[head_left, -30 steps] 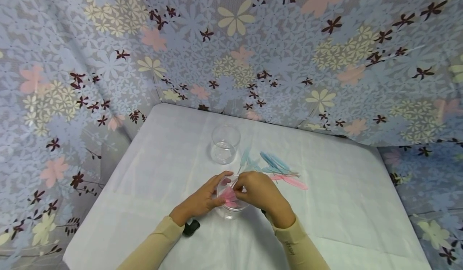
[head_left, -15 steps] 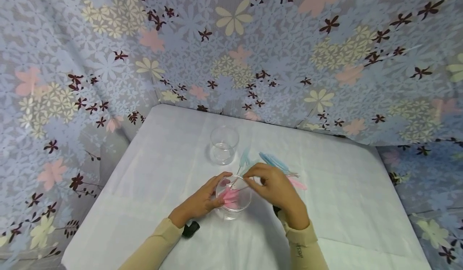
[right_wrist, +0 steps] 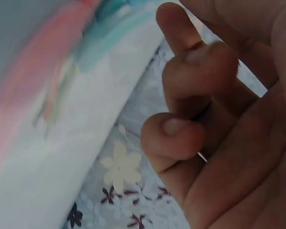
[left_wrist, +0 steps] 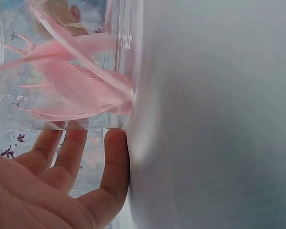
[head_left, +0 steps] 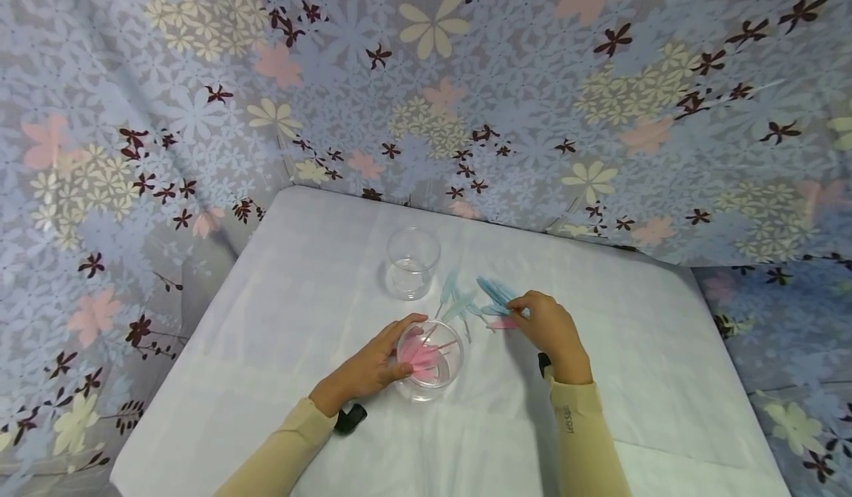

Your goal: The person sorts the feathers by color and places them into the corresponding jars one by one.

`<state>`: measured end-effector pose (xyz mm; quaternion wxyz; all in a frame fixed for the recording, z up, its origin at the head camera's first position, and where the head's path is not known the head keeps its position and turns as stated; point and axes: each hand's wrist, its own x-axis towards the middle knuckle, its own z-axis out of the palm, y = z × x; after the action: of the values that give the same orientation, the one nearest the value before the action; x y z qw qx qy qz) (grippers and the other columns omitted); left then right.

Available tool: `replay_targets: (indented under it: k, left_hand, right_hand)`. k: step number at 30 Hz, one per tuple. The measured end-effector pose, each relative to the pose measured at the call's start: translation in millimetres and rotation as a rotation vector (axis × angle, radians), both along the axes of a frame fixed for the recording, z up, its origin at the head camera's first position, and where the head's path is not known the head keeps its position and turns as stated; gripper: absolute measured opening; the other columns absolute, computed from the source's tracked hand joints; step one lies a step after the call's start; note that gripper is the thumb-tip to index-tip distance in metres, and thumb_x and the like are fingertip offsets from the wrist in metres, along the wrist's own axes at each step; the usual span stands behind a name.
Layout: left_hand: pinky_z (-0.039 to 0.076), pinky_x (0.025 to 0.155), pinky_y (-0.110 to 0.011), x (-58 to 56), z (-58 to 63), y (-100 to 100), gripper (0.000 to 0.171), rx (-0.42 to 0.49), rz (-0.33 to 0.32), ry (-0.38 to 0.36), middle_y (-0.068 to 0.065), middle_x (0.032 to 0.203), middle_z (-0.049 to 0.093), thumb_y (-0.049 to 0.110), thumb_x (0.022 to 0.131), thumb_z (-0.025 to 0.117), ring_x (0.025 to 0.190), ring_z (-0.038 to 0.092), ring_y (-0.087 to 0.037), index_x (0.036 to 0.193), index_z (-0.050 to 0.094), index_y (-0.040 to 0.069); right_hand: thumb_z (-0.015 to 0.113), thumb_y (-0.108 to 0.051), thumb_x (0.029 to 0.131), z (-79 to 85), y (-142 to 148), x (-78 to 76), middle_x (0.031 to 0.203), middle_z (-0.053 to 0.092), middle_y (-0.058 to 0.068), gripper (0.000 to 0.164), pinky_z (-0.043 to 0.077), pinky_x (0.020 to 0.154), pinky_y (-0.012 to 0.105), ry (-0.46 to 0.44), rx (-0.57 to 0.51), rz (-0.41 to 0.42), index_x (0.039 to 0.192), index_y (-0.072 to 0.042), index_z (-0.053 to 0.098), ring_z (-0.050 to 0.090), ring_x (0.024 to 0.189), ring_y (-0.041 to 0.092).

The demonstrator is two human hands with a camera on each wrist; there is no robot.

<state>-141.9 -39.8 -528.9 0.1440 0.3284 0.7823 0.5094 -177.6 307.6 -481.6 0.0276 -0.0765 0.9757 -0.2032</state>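
Note:
My left hand (head_left: 373, 365) grips a clear cup (head_left: 452, 373) at its left side, the thumb near the front of the rim. Several pink feathers (left_wrist: 81, 83) lean inside this cup, their quills slanting up to the right. My right hand (head_left: 551, 328) is over the feathers on the table, thumb and fingertips close together at the blue feathers (head_left: 494, 291). A pink feather (head_left: 502, 323) shows just below those fingertips. In the right wrist view the outer fingers (right_wrist: 174, 136) are curled; the thumb tip is hidden, and I cannot tell whether a feather is pinched.
A second clear cup (head_left: 411, 271) stands farther back on the white-covered table (head_left: 319, 253). Pale teal feathers (head_left: 459, 305) lie just behind the held cup. A flowered cloth (head_left: 499, 97) hangs along the table's back edge.
My right hand has let go of a pink feather, now in the cup with the others, and moved right to the feathers on the table. My left hand has stayed on the cup.

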Motion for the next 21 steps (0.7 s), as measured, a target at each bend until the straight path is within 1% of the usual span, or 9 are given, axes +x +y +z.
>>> replay_targets:
  k: [2,6,10,14,17,21]
  left_hand:
    - [0.039,0.109,-0.056,0.5,-1.7,-0.1,0.089,0.001,-0.001,-0.001,-0.004,0.151,0.041,0.089,0.082,0.037,0.138,0.045,-0.023,0.156,0.022,0.043]
    - [0.04,0.108,-0.055,-0.1,-2.2,-0.1,0.089,0.008,-0.004,0.003,-0.004,0.151,0.042,0.09,0.082,0.037,0.138,0.046,-0.023,0.157,0.022,0.042]
    - [0.041,0.108,-0.055,2.6,-0.5,-2.3,0.09,0.0,-0.011,0.004,-0.006,0.149,0.043,0.088,0.083,0.038,0.136,0.047,-0.025,0.157,0.022,0.04]
    - [0.041,0.107,-0.054,2.4,0.8,-3.8,0.091,-0.015,-0.011,0.0,-0.006,0.149,0.044,0.09,0.082,0.038,0.135,0.048,-0.025,0.157,0.022,0.041]
    - [0.042,0.106,-0.053,-0.9,0.9,-2.6,0.092,-0.02,-0.009,0.005,-0.005,0.149,0.044,0.091,0.081,0.037,0.133,0.048,-0.025,0.157,0.02,0.042]
    - [0.044,0.103,-0.049,-4.7,-1.0,-0.5,0.094,-0.025,-0.01,0.004,-0.005,0.151,0.043,0.092,0.079,0.035,0.132,0.047,-0.024,0.157,0.019,0.043]
  right_hand:
    - [0.074,-0.017,0.092,-5.3,-4.0,-1.6,0.096,0.07,0.005,0.018,0.055,0.074,0.047,-0.017,0.013,-0.001,0.107,-0.009,0.079,0.068,0.088,0.028]
    - [0.077,-0.017,0.089,-8.2,-9.6,-0.9,0.091,0.068,0.004,0.017,0.054,0.071,0.045,-0.026,0.036,-0.01,0.104,-0.009,0.08,0.065,0.08,0.023]
    - [0.078,-0.02,0.088,-12.3,-11.4,7.0,0.087,0.066,0.004,0.017,0.051,0.065,0.04,-0.044,0.015,0.002,0.102,-0.01,0.081,0.06,0.073,0.019]
    - [0.079,-0.022,0.088,-15.7,-13.6,12.4,0.086,0.068,0.004,0.017,0.049,0.062,0.035,-0.058,0.004,0.039,0.102,-0.011,0.082,0.058,0.069,0.015]
    - [0.078,-0.019,0.089,-17.2,-15.4,13.1,0.089,0.071,0.003,0.015,0.052,0.064,0.036,-0.033,0.033,0.052,0.102,-0.013,0.082,0.062,0.073,0.015]
    - [0.076,-0.02,0.091,-20.5,-16.7,12.0,0.092,0.073,0.003,0.016,0.054,0.069,0.042,-0.004,0.043,0.069,0.106,-0.015,0.081,0.066,0.08,0.02]
